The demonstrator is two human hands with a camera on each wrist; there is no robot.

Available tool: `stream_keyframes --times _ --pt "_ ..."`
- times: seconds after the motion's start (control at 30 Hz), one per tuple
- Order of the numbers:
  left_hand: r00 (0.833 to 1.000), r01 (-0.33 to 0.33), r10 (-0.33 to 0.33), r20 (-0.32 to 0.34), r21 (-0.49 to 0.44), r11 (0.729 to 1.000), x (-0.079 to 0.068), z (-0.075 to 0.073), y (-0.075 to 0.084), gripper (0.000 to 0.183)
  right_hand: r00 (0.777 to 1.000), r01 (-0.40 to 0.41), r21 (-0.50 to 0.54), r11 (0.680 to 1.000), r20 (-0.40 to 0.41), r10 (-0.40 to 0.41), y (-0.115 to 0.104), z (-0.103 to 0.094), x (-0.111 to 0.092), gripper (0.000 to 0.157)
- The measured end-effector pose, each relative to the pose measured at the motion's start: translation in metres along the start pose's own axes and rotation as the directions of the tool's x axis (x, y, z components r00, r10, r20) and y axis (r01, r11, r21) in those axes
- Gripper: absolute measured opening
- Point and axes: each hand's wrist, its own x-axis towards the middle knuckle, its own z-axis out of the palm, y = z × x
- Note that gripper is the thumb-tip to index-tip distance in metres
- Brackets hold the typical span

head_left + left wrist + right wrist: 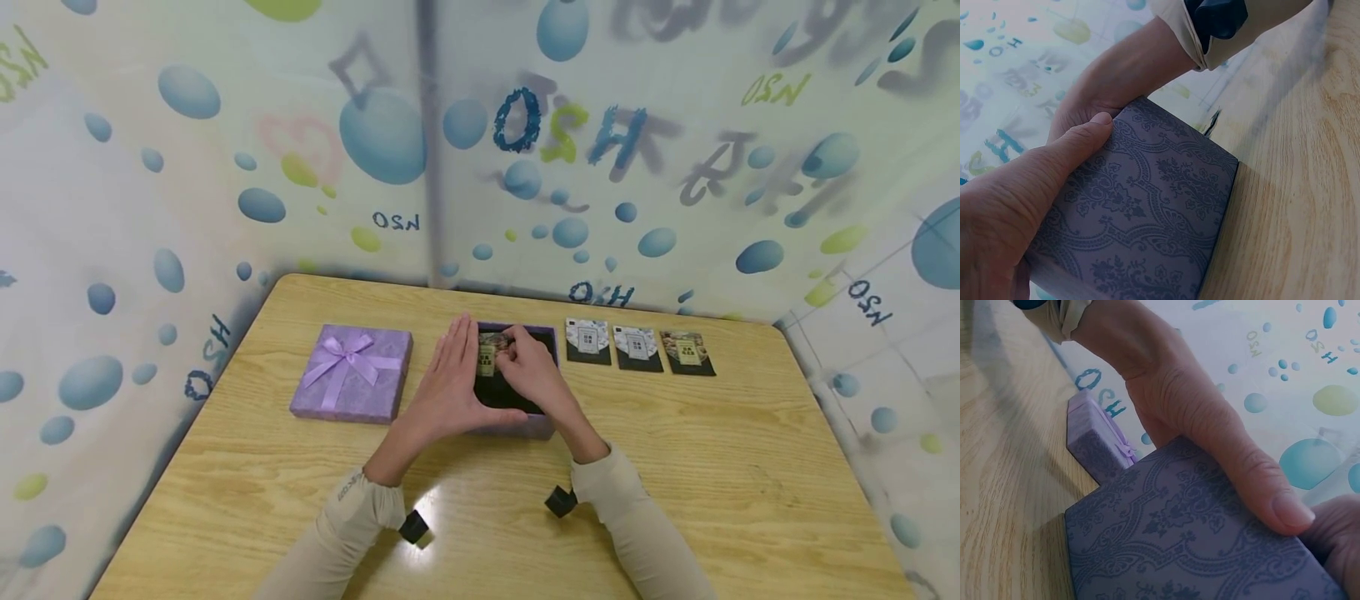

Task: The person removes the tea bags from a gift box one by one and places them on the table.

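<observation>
A purple patterned box (pixel 517 429) with a dark inside stands on the wooden table. My left hand (pixel 447 387) lies along its left side with straight fingers, the thumb stretched over the front rim. That thumb (pixel 1079 144) shows at the top edge of the front wall in the left wrist view. Inside the box is a small dark sachet (pixel 486 358) with a gold label. My right hand (pixel 536 371) reaches in from the right and pinches the sachet's right edge with curled fingers. In the wrist views the box wall hides the sachet and the right fingertips.
Left of the box lies its purple lid (pixel 352 375), topped with a ribbon bow. To the right, three sachets sit in a row: two white-and-black ones (pixel 587 342) and a gold-and-black one (pixel 687 353). A patterned curtain (pixel 465 225) hangs behind the table.
</observation>
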Motion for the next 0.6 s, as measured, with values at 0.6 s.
stream_keyframes --times 0.6 --pt "1.000 0.009 -0.009 0.009 -0.011 1.000 -0.001 -0.001 0.000 0.152 0.996 0.008 0.162 0.987 0.086 -0.022 -0.006 -0.021 -0.007 0.031"
